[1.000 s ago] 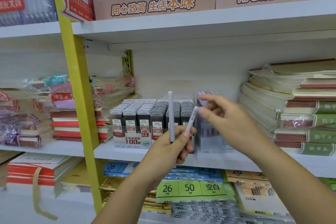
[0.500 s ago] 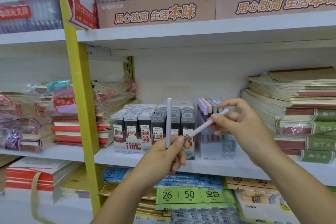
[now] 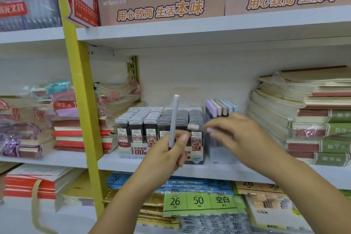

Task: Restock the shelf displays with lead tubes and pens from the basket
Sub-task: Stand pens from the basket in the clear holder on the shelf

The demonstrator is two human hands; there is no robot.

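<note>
My left hand grips a pale grey pen upright in front of the lead tube display, a clear box of dark tubes with red labels on the middle shelf. My right hand, motion-blurred, pinches a second pale pen that lies nearly level, its end close to my left thumb. Just behind my right hand stands the clear pen display with pastel purple, beige and blue caps. The basket is not in view.
Stacks of notebooks fill the shelf to the right, and wrapped notebook bundles lie to the left. A yellow upright post divides the shelving. Brown display boxes sit on the upper shelf, and paper packs lie below.
My right hand has shifted slightly left with its pen, which has turned from slanted to nearly level. My left hand still holds its pen upright. The view has tilted a little upward.
</note>
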